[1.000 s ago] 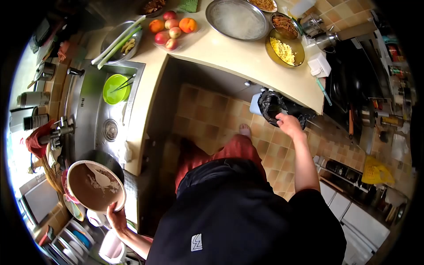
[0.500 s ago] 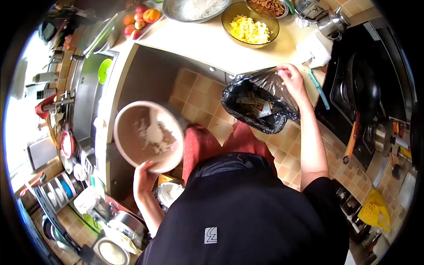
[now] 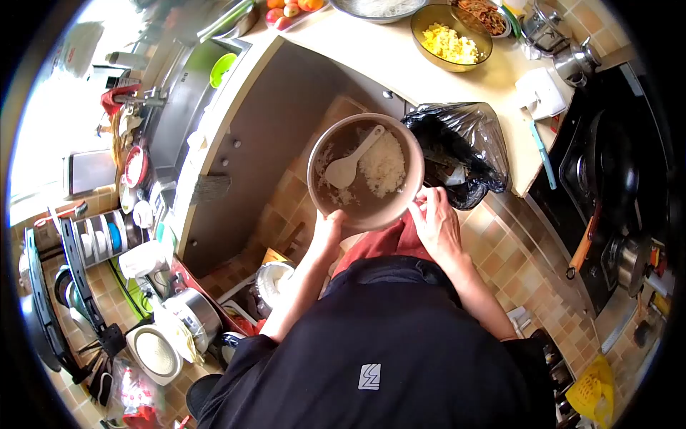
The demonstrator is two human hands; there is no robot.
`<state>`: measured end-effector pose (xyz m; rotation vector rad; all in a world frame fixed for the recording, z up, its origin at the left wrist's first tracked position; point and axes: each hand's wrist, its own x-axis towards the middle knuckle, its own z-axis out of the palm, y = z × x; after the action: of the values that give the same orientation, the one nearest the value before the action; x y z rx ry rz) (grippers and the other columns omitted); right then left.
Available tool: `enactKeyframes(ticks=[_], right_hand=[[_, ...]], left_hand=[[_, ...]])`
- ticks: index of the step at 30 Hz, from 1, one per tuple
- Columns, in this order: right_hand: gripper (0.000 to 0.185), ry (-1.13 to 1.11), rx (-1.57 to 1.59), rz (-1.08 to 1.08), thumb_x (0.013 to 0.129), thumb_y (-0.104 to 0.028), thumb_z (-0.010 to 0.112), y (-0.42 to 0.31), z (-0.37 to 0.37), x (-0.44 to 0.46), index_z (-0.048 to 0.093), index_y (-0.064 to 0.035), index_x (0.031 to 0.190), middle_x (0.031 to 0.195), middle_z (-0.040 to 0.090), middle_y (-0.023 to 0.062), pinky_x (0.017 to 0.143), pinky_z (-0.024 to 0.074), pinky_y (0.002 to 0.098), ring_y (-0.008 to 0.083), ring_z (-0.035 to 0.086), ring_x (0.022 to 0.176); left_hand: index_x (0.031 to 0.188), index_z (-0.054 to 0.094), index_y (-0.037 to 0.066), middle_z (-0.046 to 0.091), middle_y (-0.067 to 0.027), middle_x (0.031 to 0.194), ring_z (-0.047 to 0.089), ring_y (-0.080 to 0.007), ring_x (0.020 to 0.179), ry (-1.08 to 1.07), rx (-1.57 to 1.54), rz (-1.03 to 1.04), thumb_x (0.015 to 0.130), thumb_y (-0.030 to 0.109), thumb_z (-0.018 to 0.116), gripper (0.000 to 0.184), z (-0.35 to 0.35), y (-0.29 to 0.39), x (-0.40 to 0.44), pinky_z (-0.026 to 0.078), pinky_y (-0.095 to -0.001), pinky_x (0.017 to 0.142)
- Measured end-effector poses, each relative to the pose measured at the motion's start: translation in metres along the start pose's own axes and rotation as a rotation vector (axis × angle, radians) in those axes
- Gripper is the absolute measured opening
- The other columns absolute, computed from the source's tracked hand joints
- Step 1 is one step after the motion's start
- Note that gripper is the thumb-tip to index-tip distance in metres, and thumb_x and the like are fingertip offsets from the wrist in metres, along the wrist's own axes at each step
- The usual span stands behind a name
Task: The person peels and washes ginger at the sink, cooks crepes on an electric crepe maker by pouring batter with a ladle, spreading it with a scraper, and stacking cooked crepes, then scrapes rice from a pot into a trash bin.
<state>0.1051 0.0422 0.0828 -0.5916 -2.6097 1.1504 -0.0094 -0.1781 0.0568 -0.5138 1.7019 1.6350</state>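
A round brownish pot (image 3: pixel 357 214) is held in front of my body, with white rice (image 3: pixel 384 166) and a white rice paddle (image 3: pixel 343 171) inside. My left hand (image 3: pixel 329 230) grips its near left rim, fingers partly hidden beneath. At the near right rim, my right hand (image 3: pixel 436 222) has its thumb and fingers closed on the edge. Just right of the pot, a black plastic bag (image 3: pixel 477 136) hangs open by the counter edge, with some waste visible inside.
On the counter (image 3: pixel 343 36) stand a bowl of chopped yellow food (image 3: pixel 451 44), fruit and a teal-handled knife (image 3: pixel 543 155). The stove (image 3: pixel 572 179) with a black pan is at right, the sink (image 3: pixel 182 86) at upper left. Dishes stand in a rack (image 3: pixel 100 239).
The pot has moved right, beside the bag. My right hand has let go of the bag and taken the pot's rim. The bag has moved slightly right and sits against the counter.
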Motion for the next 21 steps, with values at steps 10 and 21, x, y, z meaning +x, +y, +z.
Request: enactKeyframes(ticks=[10,21], right_hand=[[0.017,-0.127,-1.047,-0.560,0.086,-0.018,0.057,-0.009,0.049,0.087,0.066,-0.0152,0.099,0.087,0.062,0.0016,0.059,0.0476,0.0313,0.0176,0.062,0.084],[0.015,-0.160,-0.434,-0.554,0.082,-0.008,0.059,-0.010,-0.047,0.036,0.060,-0.0067,0.098,0.081,0.057,0.0100,0.066,0.0517,0.0381,0.0260,0.060,0.077]], left_hand=[[0.142,0.037,0.000,0.049,-0.0169,0.131,0.047,-0.0262,0.119,-0.041,0.038,0.213,0.077,-0.002,0.044,0.066,0.004,-0.023,-0.017,0.038,-0.0359,0.105],[0.129,0.041,-0.002,0.054,-0.0196,0.118,0.053,-0.0296,0.110,0.127,0.164,0.307,0.078,0.001,0.046,0.051,0.031,-0.034,-0.028,0.043,-0.0378,0.097]])
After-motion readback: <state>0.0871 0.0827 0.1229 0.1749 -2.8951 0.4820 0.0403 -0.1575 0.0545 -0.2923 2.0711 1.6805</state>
